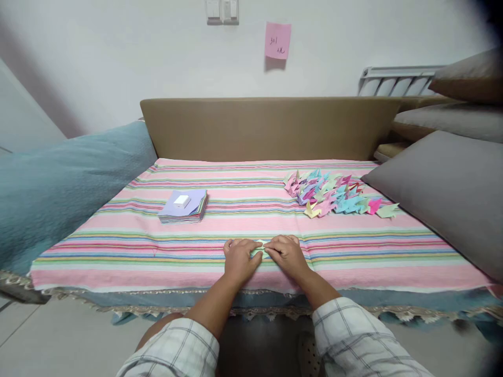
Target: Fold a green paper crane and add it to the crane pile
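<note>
A small piece of pale green folded paper lies on the striped cloth, between my two hands and partly hidden by them. My left hand pinches its left side with thumb and forefinger. From the other side, my right hand has thumb and forefinger closed on the paper's right part. The fingertips of both hands nearly meet over its middle. Behind my right hand, several folded paper cranes in pink, blue, green, purple and yellow sit in a cluster.
A stack of coloured paper sheets stands on the left, with a small white block on top. The striped cloth covers the seat. Grey cushions lean at the right, a blue covered armrest at the left. The brown backrest is behind.
</note>
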A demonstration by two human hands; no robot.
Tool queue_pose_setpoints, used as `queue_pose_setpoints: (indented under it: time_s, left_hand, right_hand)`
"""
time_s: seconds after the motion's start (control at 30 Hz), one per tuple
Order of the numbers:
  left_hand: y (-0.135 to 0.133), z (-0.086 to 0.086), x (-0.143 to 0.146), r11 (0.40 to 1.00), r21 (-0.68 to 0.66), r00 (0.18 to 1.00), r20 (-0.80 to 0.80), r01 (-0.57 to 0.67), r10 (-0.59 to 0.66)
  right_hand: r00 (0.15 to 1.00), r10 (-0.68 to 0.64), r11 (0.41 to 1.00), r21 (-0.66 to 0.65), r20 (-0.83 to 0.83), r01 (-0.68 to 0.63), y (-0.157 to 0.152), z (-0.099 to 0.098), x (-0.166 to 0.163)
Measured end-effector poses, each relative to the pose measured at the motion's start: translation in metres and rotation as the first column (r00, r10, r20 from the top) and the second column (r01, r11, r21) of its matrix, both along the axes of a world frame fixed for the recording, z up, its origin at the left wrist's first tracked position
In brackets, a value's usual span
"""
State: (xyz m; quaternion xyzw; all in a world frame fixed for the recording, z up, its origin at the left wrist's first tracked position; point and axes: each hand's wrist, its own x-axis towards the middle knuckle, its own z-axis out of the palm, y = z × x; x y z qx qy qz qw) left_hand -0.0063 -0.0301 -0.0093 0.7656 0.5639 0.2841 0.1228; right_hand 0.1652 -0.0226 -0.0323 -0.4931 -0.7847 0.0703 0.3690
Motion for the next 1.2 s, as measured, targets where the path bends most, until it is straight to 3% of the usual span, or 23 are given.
queue_pose_setpoints:
  time_s: [0.23,0.4,0.57,1.03,1.2]
  left_hand:
    - [0.002,0.001,0.004,1.000,0.011,1.000,-0.013,-0.025,0.025]
    - [0.002,0.001,0.004,1.000,0.010,1.000,0.000,-0.027,0.027]
    - [0.002,0.001,0.003,0.999,0.004,1.000,0.000,-0.032,0.032]
    - [0.002,0.001,0.004,1.000,-0.007,1.000,-0.010,-0.020,0.020]
    - [0.002,0.000,0.003,1.000,-0.004,1.000,-0.009,-0.020,0.020]
  right_hand:
    - [1.000,0.027,0.994,-0.110,0.014,-0.025,-0.002,0.004,0.009]
    - [0.999,-0.014,0.966,-0.258,-0.051,0.000,0.001,0.011,0.018]
    - [0.992,-0.008,0.948,-0.316,-0.123,-0.031,0.004,0.016,0.021]
    - [0.998,0.016,0.947,-0.319,-0.059,-0.034,0.010,0.014,0.033]
    - [0.997,-0.004,0.987,-0.163,0.074,0.016,0.002,0.017,0.023]
